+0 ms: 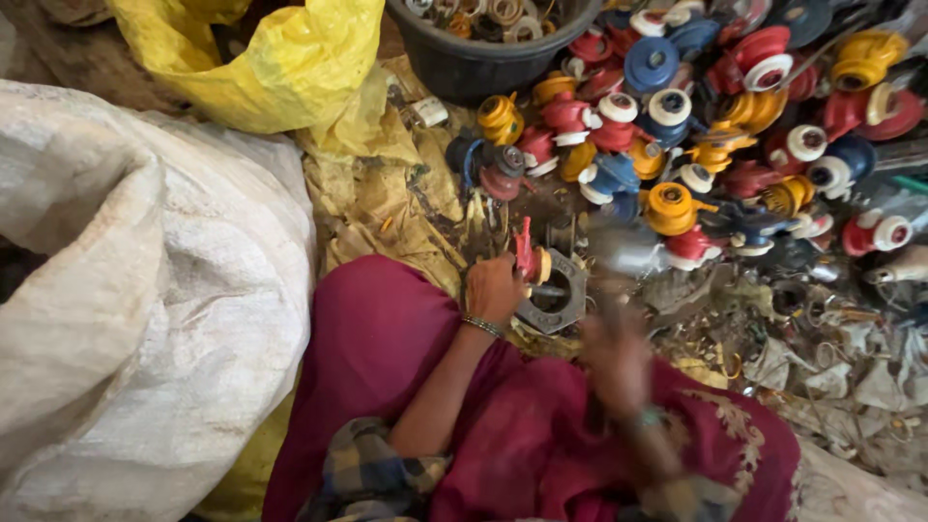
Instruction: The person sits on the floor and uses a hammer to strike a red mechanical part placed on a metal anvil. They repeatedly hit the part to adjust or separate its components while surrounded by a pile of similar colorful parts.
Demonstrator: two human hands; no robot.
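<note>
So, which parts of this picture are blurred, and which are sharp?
Head view: the right hand is smeared by motion blur; the left hand, holding a red part on the metal ring, is fairly sharp; the coloured plastic parts look clear.

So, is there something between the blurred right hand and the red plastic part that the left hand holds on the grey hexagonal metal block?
Nothing visible. The right hand hovers beside the grey hexagonal metal block; the left hand holds the red plastic part there.

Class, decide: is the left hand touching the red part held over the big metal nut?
Touching. The head view shows the left hand closed around the red part, fingers overlapping its base with no gap, above the metal nut.
</note>
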